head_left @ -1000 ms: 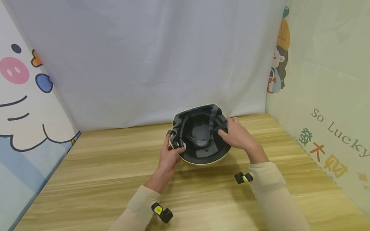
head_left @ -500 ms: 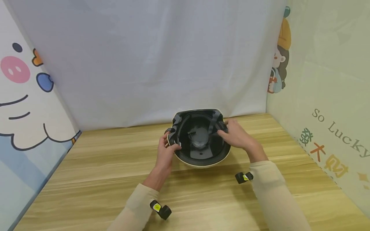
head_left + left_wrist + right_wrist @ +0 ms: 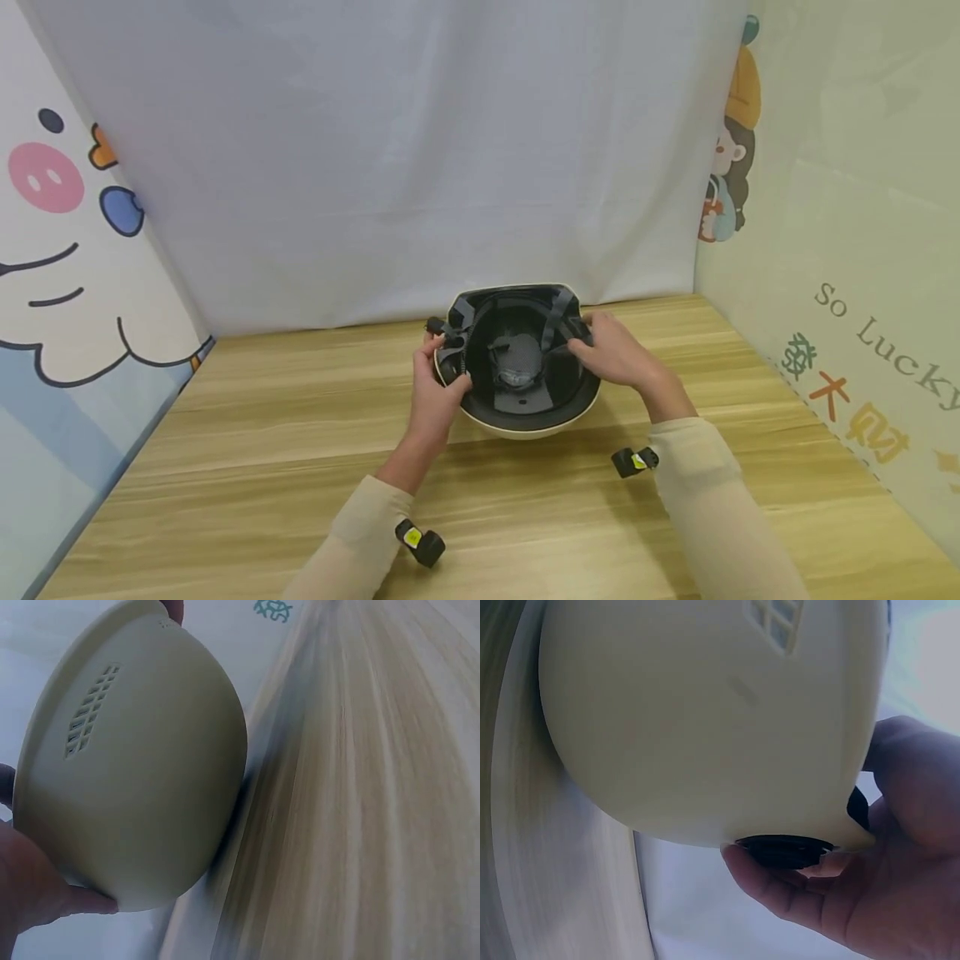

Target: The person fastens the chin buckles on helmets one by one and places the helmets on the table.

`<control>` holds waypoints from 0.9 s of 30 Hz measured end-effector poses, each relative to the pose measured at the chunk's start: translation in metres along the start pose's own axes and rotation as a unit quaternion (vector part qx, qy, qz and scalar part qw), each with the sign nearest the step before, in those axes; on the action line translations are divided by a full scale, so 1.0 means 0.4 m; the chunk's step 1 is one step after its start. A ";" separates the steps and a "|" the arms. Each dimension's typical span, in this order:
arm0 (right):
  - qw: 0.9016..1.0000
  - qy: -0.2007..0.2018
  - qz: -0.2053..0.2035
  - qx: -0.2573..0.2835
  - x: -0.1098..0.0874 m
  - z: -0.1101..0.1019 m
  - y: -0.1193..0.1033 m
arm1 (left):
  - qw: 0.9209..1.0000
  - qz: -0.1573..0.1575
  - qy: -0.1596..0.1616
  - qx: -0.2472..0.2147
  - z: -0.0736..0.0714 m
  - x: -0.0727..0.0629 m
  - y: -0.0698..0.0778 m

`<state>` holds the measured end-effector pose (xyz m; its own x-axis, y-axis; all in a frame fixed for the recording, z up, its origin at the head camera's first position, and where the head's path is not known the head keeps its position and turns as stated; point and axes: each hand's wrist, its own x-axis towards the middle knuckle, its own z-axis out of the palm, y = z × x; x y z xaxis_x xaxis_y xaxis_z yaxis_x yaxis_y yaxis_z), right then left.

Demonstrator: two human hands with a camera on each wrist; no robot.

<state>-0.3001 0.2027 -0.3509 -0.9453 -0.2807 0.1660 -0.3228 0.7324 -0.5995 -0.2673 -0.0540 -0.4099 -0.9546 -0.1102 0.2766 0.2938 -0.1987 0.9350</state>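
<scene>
Helmet [image 3: 517, 358] sits hollow side up, tipped toward the viewer, just right of centre in the head frame, over the table [image 3: 300, 433]; whether its shell [image 3: 157, 765] bears on the wood is hard to tell. Left hand [image 3: 435, 402] and right hand [image 3: 617, 352] grip opposite sides of the rim [image 3: 525, 432], thumbs inside, fingers curled outside, parted only by its thickness. Should either thumb ease, the rounded shell could roll sideways; the dark strap [image 3: 553, 321] near the right thumb could snag, and the black buckle [image 3: 435, 326] by the left fingertips could slip inward
</scene>
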 end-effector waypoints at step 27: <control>1.000 -0.001 -0.018 -0.012 -0.001 -0.009 -0.007 | 0.989 0.031 0.041 0.140 0.000 -0.009 0.022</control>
<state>-0.2988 0.2030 -0.3463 -0.9330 -0.3089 0.1848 -0.3576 0.7365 -0.5742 -0.2612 -0.0551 -0.4028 -0.9249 -0.1942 0.3269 0.3157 0.0867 0.9449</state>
